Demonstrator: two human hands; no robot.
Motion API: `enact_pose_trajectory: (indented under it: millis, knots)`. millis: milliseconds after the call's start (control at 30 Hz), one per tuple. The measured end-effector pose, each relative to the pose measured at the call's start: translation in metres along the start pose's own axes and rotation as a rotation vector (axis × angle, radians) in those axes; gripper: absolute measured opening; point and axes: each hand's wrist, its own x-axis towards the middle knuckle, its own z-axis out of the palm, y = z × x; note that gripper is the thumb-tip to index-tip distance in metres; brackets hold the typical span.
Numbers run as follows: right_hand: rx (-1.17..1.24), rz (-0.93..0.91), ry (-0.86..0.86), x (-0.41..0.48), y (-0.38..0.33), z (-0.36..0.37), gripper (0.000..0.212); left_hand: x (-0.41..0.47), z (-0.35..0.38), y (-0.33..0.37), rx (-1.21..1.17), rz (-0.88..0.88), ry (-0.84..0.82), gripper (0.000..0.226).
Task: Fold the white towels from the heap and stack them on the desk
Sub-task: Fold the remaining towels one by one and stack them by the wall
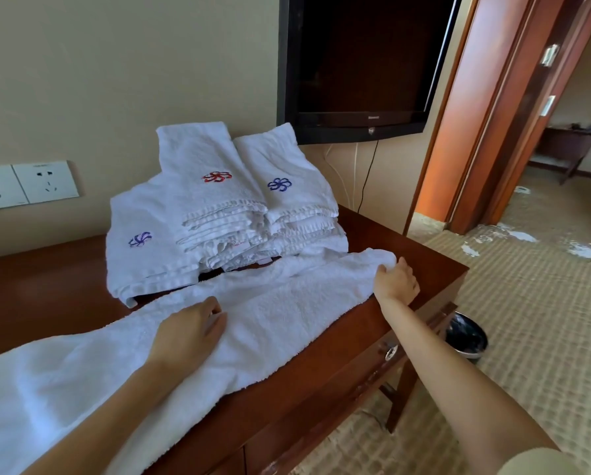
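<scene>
Folding under way: the right hand (395,281) pinches the end of the white towel (287,313); the left hand (188,334) rests mid-towel, grip unclear. Next, probably carry that end across.

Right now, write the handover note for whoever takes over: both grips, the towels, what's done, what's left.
Left grip: rests on the middle of the spread towel, fingers bent; pinching or not, unclear.
Right grip: pinches that towel's far right corner.
Done: folded towels sit on the desk as a red-emblem stack, a blue-emblem stack and a lower blue-emblem pile at the left.
Left: fold the spread towel and stack it. The heap is out of view.
</scene>
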Motion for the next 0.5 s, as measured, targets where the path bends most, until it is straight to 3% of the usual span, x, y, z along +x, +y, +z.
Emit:
enact_pose_trajectory:
  millis: [33,200,300,400,500]
  knots:
    - [0.011,-0.006,0.000,0.001,0.000,0.000,0.054,0.000,0.001,-0.001,-0.015,0.027,0.021,0.002]
    - [0.025,-0.016,-0.030,0.010,0.007,-0.011,0.056,0.009,0.011,0.012,0.025,0.163,0.040,0.040]
    - [-0.048,-0.003,-0.057,0.017,0.012,-0.015,0.057,0.012,0.017,0.048,-0.008,0.339,0.052,0.032]
    - [-0.139,-0.049,-0.098,0.023,0.015,-0.012,0.042,0.018,0.029,0.099,-0.063,0.446,-0.164,0.060]
    - [-0.148,-0.121,-0.147,0.026,0.016,-0.009,0.037,0.033,0.056,0.137,0.036,0.454,-0.343,0.070]
